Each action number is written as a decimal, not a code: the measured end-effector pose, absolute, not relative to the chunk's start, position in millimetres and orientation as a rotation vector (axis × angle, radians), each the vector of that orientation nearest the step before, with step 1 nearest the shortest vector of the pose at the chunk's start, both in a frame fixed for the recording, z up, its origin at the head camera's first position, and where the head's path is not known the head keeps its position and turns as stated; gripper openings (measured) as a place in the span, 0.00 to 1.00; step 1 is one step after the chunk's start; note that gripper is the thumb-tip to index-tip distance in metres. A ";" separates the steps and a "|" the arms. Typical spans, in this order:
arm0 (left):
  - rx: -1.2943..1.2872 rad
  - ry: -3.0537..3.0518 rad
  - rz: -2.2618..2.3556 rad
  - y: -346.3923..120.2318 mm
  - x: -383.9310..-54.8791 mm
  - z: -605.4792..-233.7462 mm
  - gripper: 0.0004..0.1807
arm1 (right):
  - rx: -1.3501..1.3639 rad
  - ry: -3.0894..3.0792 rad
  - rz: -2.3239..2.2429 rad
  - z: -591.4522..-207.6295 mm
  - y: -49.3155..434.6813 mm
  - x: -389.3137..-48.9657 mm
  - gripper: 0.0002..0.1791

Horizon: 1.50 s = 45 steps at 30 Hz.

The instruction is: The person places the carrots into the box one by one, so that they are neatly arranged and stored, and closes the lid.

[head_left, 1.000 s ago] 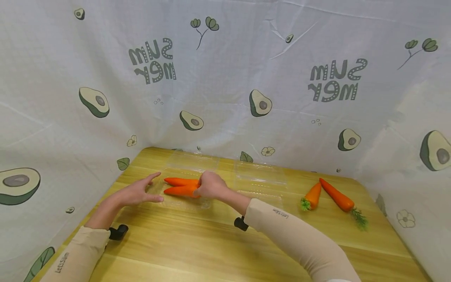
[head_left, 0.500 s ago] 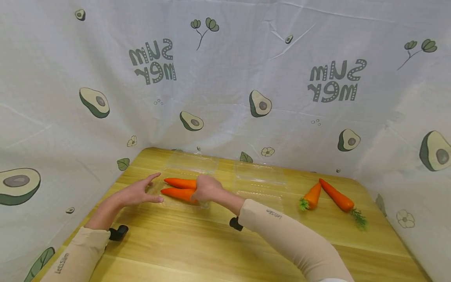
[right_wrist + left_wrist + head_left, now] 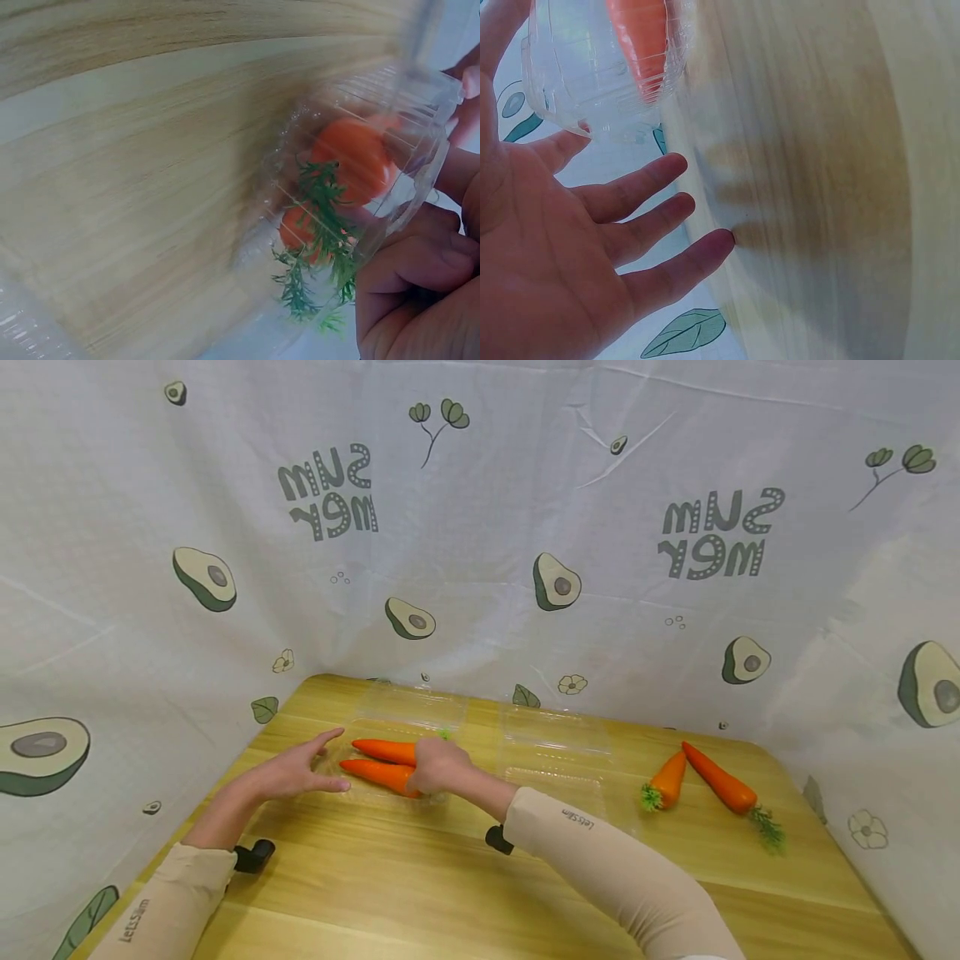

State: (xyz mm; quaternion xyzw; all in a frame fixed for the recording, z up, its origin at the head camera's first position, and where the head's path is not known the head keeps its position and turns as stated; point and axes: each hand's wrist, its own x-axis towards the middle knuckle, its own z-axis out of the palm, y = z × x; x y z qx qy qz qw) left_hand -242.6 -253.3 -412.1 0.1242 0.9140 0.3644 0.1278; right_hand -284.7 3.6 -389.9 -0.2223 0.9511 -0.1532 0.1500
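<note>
Two orange carrots lie side by side in a clear plastic clamshell box (image 3: pixel 566 75), their tips pointing left. My right hand (image 3: pixel 441 766) curls its fingers over the thick end of the near carrot (image 3: pixel 377 773) and grips it. The far carrot (image 3: pixel 384 750) is partly covered by that hand. In the right wrist view, green leafy tops (image 3: pixel 322 199) show through the box wall. My left hand (image 3: pixel 300 770) is spread at the box's left end, thumb and forefinger apart, with fingertips right at its edge.
A second clear clamshell box (image 3: pixel 558 777) stands with its lid raised, right of the first. Two more carrots lie farther right, a short one (image 3: pixel 669 778) and a long one (image 3: pixel 718 779). A patterned curtain (image 3: pixel 480 527) rises behind the wooden table (image 3: pixel 420 877).
My right hand has shifted slightly left and towards me, and the near carrot's tip has slid left, widening the gap between the two carrots. The left hand holds its place.
</note>
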 end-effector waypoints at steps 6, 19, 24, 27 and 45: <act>0.368 2.653 1.057 -252.3 -241.1 -409.1 0.58 | -0.620 2.717 -0.533 -386.1 3.3 -282.8 0.18; 0.363 2.664 1.037 -253.0 -242.9 -411.4 0.58 | -0.694 2.715 -0.678 -371.0 16.3 -278.4 0.09; 0.380 2.684 0.999 -253.6 -242.3 -410.7 0.58 | -0.675 2.748 -0.727 -364.6 26.5 -283.8 0.18; 0.392 2.692 0.979 -254.6 -241.4 -410.2 0.57 | -0.651 2.736 -0.794 -360.8 31.3 -287.8 0.17; 0.385 2.839 0.926 -255.6 -260.7 -392.7 0.44 | -0.489 2.787 -0.980 -362.4 56.1 -322.7 0.19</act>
